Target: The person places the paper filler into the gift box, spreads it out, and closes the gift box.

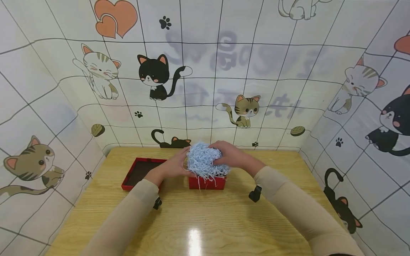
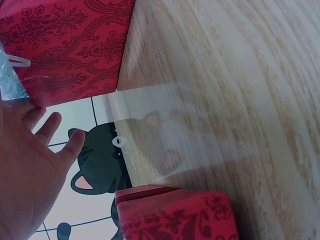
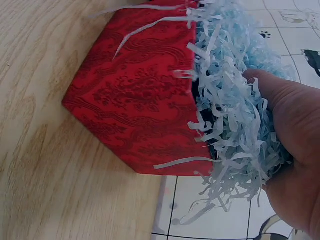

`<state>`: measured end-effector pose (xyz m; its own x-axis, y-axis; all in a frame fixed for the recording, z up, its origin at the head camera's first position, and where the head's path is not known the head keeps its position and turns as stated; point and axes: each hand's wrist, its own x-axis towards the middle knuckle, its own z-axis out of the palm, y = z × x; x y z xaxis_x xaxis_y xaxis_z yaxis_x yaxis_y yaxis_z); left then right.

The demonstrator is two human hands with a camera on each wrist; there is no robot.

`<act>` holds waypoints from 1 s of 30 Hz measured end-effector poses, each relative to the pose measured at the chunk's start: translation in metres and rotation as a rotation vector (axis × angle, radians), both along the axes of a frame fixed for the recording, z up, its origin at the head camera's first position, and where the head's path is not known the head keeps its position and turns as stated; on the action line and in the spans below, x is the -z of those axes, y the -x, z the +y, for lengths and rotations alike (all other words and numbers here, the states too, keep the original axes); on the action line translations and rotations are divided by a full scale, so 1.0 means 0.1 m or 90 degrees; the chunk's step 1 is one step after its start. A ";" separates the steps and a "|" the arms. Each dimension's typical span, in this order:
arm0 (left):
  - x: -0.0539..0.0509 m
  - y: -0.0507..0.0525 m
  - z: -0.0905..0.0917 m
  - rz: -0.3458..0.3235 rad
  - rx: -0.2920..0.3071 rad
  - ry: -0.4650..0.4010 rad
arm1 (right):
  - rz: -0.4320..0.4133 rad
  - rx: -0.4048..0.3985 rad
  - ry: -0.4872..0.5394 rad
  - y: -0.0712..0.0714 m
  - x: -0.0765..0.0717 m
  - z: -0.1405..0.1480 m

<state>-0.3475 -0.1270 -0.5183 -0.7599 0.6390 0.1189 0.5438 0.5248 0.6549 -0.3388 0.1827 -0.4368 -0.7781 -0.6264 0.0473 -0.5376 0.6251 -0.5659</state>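
A red box (image 1: 207,183) with a dark damask pattern stands on the table, with a heap of pale blue shredded paper (image 1: 203,160) rising above its rim. My right hand (image 1: 232,155) grips the heap from the right; the right wrist view shows thumb and fingers sunk into the shredded paper (image 3: 232,105), strands hanging over the box wall (image 3: 145,90). At the left side of the box is my left hand (image 1: 173,164). Its fingers spread fairly straight by the box edge in the left wrist view, near the paper (image 2: 12,80); some fingertips are hidden.
The red lid (image 1: 128,187) lies left of the box, its dark inside facing up, partly behind my left forearm. A wood-grain table (image 1: 237,227) carries both. Behind it hangs a white gridded backdrop (image 1: 201,117) printed with cats.
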 end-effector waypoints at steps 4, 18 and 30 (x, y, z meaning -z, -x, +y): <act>-0.01 0.01 0.01 0.006 0.016 -0.013 | 0.000 -0.007 -0.034 0.00 0.04 -0.08; -0.01 0.01 0.00 -0.007 0.004 -0.008 | 0.000 -0.012 -0.127 0.06 0.22 -0.33; -0.03 -0.02 0.01 -0.023 -0.028 0.042 | 0.012 -0.028 -0.202 0.05 0.20 -0.28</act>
<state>-0.3456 -0.1263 -0.5152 -0.7909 0.6100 0.0496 0.4954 0.5906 0.6370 -0.3433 0.1545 -0.4566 -0.7511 -0.6448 -0.1418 -0.5759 0.7449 -0.3369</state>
